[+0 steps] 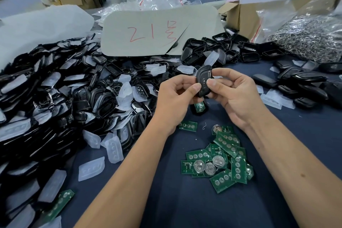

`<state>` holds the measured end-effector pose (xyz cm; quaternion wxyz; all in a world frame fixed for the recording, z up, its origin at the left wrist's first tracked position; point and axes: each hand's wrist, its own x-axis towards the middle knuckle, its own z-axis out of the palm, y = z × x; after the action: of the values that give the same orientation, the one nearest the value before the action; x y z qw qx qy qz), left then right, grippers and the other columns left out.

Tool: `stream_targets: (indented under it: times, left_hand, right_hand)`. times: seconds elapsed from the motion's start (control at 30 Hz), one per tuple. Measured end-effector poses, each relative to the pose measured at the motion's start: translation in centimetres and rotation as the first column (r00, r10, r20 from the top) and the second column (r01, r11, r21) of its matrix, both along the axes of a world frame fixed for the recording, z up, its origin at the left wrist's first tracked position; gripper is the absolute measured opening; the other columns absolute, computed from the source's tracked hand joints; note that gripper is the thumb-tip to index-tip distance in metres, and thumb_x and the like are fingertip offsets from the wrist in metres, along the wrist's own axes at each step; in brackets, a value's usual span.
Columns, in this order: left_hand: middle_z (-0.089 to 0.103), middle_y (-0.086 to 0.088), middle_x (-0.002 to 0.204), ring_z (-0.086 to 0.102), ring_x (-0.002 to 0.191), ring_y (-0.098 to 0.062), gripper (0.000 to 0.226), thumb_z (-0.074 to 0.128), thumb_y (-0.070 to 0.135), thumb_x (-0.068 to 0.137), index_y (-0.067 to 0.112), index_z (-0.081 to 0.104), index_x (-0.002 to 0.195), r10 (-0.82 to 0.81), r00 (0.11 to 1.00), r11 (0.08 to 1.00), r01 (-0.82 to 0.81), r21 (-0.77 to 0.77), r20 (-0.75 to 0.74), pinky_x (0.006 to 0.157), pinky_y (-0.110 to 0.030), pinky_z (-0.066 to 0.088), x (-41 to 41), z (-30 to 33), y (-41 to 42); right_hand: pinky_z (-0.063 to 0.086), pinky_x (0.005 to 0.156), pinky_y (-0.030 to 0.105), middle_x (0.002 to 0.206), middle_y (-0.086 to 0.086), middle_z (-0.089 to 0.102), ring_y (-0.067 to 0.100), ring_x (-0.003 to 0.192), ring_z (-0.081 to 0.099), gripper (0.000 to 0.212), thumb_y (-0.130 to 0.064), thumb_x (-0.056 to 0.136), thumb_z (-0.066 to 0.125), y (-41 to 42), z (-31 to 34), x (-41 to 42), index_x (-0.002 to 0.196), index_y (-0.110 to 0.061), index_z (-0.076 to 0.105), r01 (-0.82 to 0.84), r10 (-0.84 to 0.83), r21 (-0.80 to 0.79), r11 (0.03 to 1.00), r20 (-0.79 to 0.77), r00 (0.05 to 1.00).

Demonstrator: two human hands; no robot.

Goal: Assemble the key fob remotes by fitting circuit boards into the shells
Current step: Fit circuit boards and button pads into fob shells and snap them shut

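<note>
A black key fob shell stands upright in the middle of the view, held between both hands. My left hand pinches its left edge with thumb and curled fingers. My right hand pinches its right edge, thumb pressed on the front. Just below the hands, a shell with a green circuit board in it lies on the dark blue table. A pile of several green circuit boards with round battery clips lies nearer to me, between my forearms. One single board lies apart from it.
A big heap of black shells and clear rubber button pads fills the left side. More black shells lie at the right. A cardboard sheet with red writing stands behind, beside an open carton and a bag of metal rings.
</note>
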<state>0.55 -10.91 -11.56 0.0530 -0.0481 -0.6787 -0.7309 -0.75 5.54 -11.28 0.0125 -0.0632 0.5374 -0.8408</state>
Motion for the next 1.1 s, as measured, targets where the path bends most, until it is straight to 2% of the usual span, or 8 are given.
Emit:
stream_targets:
  times: [0.27,0.37,0.5,0.57,0.73,0.9,1.03,1.1]
  left_hand:
    - [0.068,-0.016,0.094,0.065,0.079,-0.021,0.015,0.065,0.005,0.100,-0.007,0.067,0.109,-0.042,0.997,0.999,0.043,-0.011,0.071,0.074,-0.036,0.063,0.0,0.3,-0.3]
    - [0.068,-0.009,0.086,0.062,0.066,-0.013,0.007,0.063,0.004,0.101,-0.002,0.066,0.103,-0.007,0.998,0.999,0.010,-0.044,0.064,0.070,-0.035,0.063,0.1,0.5,-0.1]
    - [0.068,-0.006,0.084,0.066,0.070,-0.020,0.003,0.064,0.007,0.099,0.007,0.064,0.095,0.118,0.974,0.913,-0.183,-0.364,-0.193,0.072,-0.048,0.062,0.0,0.5,0.1]
    - [0.068,0.002,0.084,0.065,0.078,-0.018,0.005,0.064,0.008,0.097,0.012,0.066,0.097,0.084,0.935,0.827,-0.259,-0.499,-0.345,0.073,-0.044,0.056,0.3,0.6,0.4]
    - [0.065,0.008,0.088,0.059,0.083,-0.013,0.011,0.068,0.006,0.091,0.014,0.070,0.099,0.023,0.864,0.744,-0.350,-0.569,-0.502,0.075,-0.036,0.051,0.5,0.7,0.6]
    - [0.062,0.012,0.091,0.056,0.086,-0.007,0.017,0.078,0.026,0.089,0.020,0.073,0.105,0.027,0.902,0.728,-0.313,-0.610,-0.430,0.077,-0.025,0.048,0.4,0.4,0.1]
    - [0.057,0.005,0.105,0.048,0.108,-0.018,0.036,0.078,0.051,0.084,0.023,0.071,0.107,0.087,0.960,0.519,-0.270,-0.811,-0.265,0.094,-0.030,0.042,0.1,-0.6,-0.5]
    - [0.055,0.005,0.105,0.045,0.109,-0.018,0.035,0.080,0.051,0.083,0.023,0.071,0.102,0.079,0.969,0.522,-0.240,-0.818,-0.234,0.095,-0.029,0.040,0.1,-0.7,-0.5]
  right_hand:
    - [0.058,0.064,0.023,0.082,0.007,0.077,0.015,0.071,0.072,0.029,-0.009,0.072,0.077,-0.2,0.0,-0.2,0.101,-0.007,0.073,-0.001,0.004,-0.054,0.999,0.051,0.999]
    - [0.060,0.070,0.027,0.084,0.007,0.078,0.019,0.076,0.072,0.028,-0.011,0.076,0.079,-0.3,-0.1,-0.2,0.103,-0.006,0.073,0.061,-0.061,0.059,0.996,-0.004,0.998]
    - [0.059,0.073,0.027,0.092,0.010,0.080,0.019,0.081,0.075,0.027,-0.016,0.079,0.087,-1.2,-0.1,0.3,0.104,-0.011,0.076,0.193,-0.170,0.216,0.957,-0.118,0.978]
    - [0.060,0.073,0.027,0.089,0.008,0.080,0.019,0.081,0.077,0.021,-0.015,0.078,0.090,-1.7,0.0,0.5,0.095,-0.020,0.079,0.232,-0.206,0.201,0.952,-0.144,0.968]
    - [0.063,0.077,0.033,0.089,0.010,0.080,0.027,0.085,0.079,0.017,-0.012,0.080,0.090,-1.8,0.1,0.7,0.091,-0.019,0.079,0.269,-0.246,0.172,0.948,-0.144,0.958]
    - [0.062,0.081,0.034,0.094,0.009,0.080,0.025,0.090,0.077,0.009,-0.010,0.091,0.078,-1.5,0.0,0.3,0.097,-0.016,0.078,0.240,-0.223,0.181,0.954,-0.109,0.969]
    - [0.061,0.093,0.040,0.098,0.012,0.077,0.027,0.096,0.074,0.011,-0.006,0.101,0.063,-0.1,-0.2,-0.6,0.107,-0.006,0.072,0.192,-0.193,0.046,0.980,0.007,0.981]
    - [0.060,0.093,0.039,0.104,0.016,0.073,0.028,0.099,0.073,0.016,-0.005,0.104,0.057,0.5,-0.2,-0.8,0.117,-0.002,0.066,0.155,-0.154,-0.017,0.988,0.041,0.987]
